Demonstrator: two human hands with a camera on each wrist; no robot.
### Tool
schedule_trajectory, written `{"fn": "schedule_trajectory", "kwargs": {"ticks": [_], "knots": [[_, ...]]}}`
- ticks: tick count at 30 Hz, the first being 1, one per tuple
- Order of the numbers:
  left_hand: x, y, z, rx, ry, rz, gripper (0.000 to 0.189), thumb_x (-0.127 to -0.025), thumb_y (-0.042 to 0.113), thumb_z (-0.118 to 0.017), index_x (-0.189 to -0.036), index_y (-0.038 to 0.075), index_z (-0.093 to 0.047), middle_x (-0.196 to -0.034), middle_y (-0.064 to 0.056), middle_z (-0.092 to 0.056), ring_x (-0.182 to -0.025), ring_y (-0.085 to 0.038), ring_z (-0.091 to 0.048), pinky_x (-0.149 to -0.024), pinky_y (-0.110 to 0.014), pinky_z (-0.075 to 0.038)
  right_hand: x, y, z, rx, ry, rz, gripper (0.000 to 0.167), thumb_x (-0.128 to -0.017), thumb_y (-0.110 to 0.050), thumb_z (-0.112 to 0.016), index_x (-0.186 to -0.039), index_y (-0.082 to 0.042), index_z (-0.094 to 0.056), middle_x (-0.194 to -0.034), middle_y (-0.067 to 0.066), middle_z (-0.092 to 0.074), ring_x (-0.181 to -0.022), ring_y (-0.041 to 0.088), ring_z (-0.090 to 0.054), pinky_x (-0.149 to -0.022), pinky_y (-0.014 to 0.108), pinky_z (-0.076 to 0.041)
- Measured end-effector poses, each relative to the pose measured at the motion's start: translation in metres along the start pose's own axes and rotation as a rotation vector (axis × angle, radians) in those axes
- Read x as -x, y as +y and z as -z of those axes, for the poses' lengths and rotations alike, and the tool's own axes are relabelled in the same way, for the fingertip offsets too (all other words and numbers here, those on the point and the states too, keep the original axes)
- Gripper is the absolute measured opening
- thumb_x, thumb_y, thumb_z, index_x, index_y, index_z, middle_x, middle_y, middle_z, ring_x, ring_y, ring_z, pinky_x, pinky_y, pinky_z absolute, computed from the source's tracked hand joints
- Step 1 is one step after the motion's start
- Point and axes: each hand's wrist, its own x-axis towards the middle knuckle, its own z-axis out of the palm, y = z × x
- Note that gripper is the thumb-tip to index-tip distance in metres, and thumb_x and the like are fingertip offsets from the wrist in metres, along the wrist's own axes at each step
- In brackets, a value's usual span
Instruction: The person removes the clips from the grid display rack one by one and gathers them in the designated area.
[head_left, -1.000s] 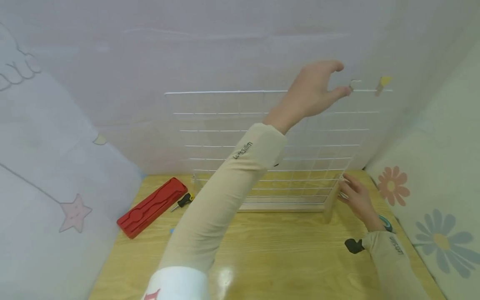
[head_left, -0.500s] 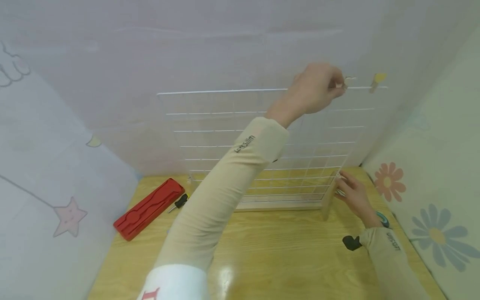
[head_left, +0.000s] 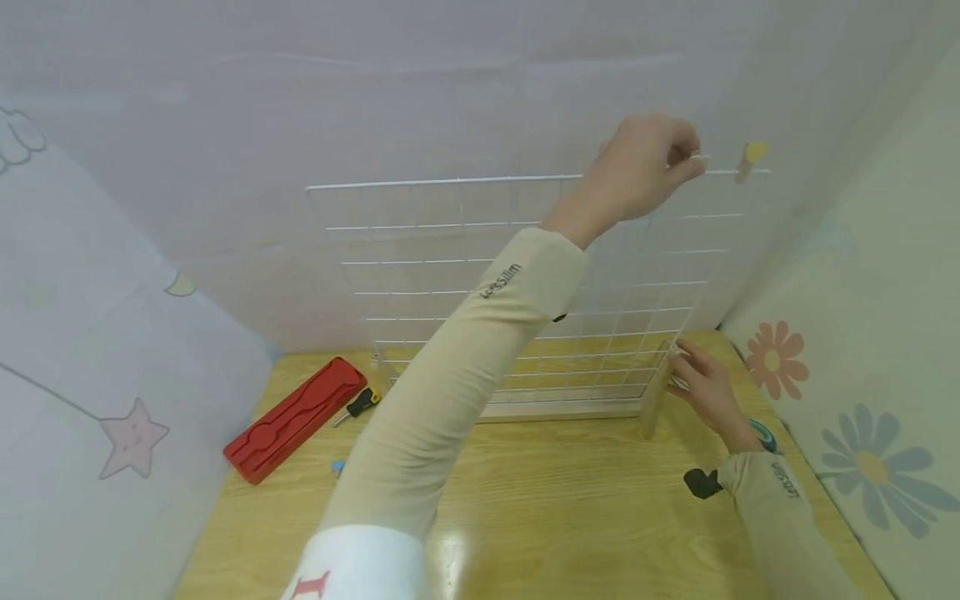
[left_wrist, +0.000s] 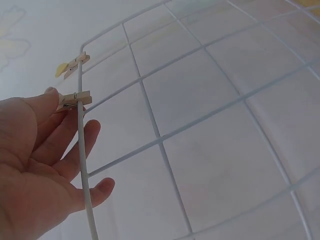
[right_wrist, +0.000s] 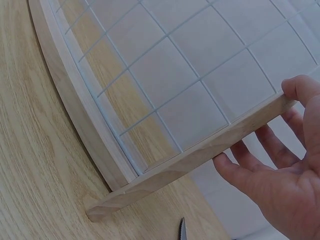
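My left hand (head_left: 648, 162) is up at the top bar of a white wire grid (left_wrist: 159, 138). Between thumb and fingers it pinches a small wooden clothespin (left_wrist: 75, 99), which straddles the bar; other fingers reach behind the wire. Farther along the same bar sits a second clothespin (left_wrist: 76, 65) with a yellow piece on its end. Low at the grid's right side, my right hand (right_wrist: 280, 165) grips a wooden side post (right_wrist: 200, 152), thumb on one side and fingers on the other. The grid stands upright in a wooden base bar (head_left: 558, 410).
Left of the stand lie a red molded tray (head_left: 296, 421) and a yellow-black screwdriver (head_left: 362, 402). A small blue piece (head_left: 338, 466) is partly behind my left sleeve. Near the post, a dark blade tip (right_wrist: 183, 229) shows. Fabric walls surround the wooden table (head_left: 570, 517).
The left hand's spread fingers have come together on the clothespin at the top bar. My right hand keeps its place on the post. The head view has shifted slightly.
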Motion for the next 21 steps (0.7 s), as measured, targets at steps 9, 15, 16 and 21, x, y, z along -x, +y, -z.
{"fn": "schedule_trajectory", "kwargs": {"ticks": [9,15,16,21], "knots": [[-0.0013,0.0045,-0.0015,0.021,0.035,0.068,0.024,-0.098,0.034,-0.055,-0.116,0.025,-0.068,-0.115,0.013,-0.065,-0.105,0.0,-0.054,-0.089,-0.02,-0.036,0.0015,-0.0007,-0.0002,-0.02,0.0,-0.004,0.07,-0.099,-0.023,-0.054,-0.152,-0.001,-0.015,-0.111,-0.01,-0.055,-0.098,0.003,-0.059,-0.08,0.024,-0.053],[0.0012,0.0077,-0.0042,-0.02,0.075,0.107,0.024,-0.097,0.036,-0.056,-0.117,0.031,-0.069,-0.115,0.02,-0.064,-0.107,0.001,-0.054,-0.091,-0.027,-0.034,0.003,-0.0023,-0.0021,0.004,-0.002,-0.011,0.07,-0.099,-0.024,-0.055,-0.152,-0.001,-0.015,-0.112,-0.011,-0.053,-0.099,0.002,-0.058,-0.081,0.025,-0.053],[0.0016,0.0074,-0.0049,-0.023,0.083,0.107,0.024,-0.097,0.036,-0.056,-0.117,0.032,-0.069,-0.116,0.02,-0.064,-0.107,0.002,-0.054,-0.09,-0.027,-0.034,0.0032,-0.0022,-0.0023,0.009,-0.001,-0.011,0.071,-0.099,-0.025,-0.055,-0.152,-0.001,-0.015,-0.112,-0.011,-0.053,-0.099,0.002,-0.058,-0.081,0.025,-0.053],[0.0039,0.0046,-0.0036,-0.005,0.123,0.091,0.025,-0.097,0.038,-0.055,-0.116,0.031,-0.069,-0.115,0.019,-0.065,-0.105,0.001,-0.055,-0.088,-0.027,-0.035,0.0034,-0.0013,-0.0035,0.014,0.001,-0.011,0.071,-0.099,-0.025,-0.054,-0.152,-0.001,-0.015,-0.112,-0.011,-0.053,-0.099,0.002,-0.058,-0.081,0.025,-0.053]]}}
